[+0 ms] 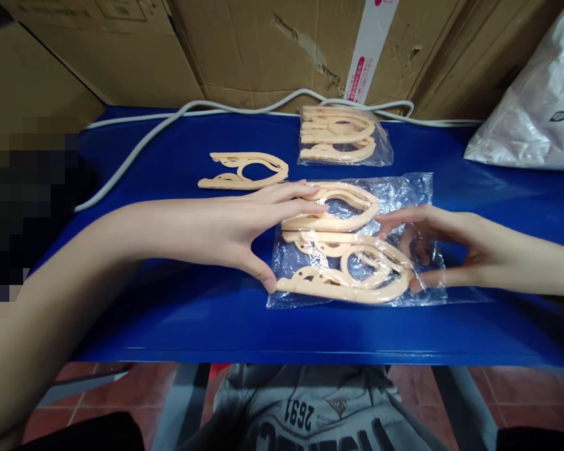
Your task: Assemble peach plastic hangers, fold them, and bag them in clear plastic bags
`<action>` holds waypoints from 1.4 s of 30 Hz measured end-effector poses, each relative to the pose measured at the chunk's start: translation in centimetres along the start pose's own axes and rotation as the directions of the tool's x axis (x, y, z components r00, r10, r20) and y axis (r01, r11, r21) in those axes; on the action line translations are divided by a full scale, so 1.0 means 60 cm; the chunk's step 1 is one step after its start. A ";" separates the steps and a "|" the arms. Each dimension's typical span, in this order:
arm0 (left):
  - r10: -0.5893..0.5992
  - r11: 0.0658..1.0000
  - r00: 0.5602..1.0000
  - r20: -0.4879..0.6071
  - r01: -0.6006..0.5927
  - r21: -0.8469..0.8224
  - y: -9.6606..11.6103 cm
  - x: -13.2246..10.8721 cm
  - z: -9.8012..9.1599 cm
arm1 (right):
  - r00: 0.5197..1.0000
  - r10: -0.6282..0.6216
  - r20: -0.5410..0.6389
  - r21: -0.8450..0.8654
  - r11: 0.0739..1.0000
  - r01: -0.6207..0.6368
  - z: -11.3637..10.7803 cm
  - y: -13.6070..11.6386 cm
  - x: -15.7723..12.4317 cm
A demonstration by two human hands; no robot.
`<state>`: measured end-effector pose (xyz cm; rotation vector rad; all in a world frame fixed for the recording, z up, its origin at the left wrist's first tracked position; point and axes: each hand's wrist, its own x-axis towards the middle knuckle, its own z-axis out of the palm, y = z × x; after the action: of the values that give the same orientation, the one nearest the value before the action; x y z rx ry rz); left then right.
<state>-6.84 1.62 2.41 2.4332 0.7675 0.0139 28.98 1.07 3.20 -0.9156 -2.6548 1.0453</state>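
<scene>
In the middle of the blue table, a clear plastic bag [357, 300] holds several cream folding hangers [338, 291], laid flat in a stack. My left hand [244, 219] reaches across from the left with spread fingers. Its fingertips rest on the upper hanger, and its thumb touches the left tip of the lowest one. At the right end of the bag, my right hand [451, 247] curls its fingers and thumb around the hangers' rounded ends. Some of its fingers are partly hidden by the shiny plastic. Just behind my left hand lies a loose folding hanger [244, 185].
Another bag of folding hangers [338, 134] lies farther back on the blue table [192, 332]. A white cable [188, 111] snakes along the rear. Large cardboard boxes [263, 50] stand behind, and a white plastic sack [531, 106] sits at the back right.
</scene>
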 end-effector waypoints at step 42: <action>0.037 0.999 0.999 -0.023 -0.037 0.011 -0.005 0.007 0.004 | 0.990 0.034 -0.135 0.056 0.998 -0.027 0.031 0.001 0.016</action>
<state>-6.60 1.91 2.00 2.4609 0.7345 0.0527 27.57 0.60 1.69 -0.9826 -2.4974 1.0164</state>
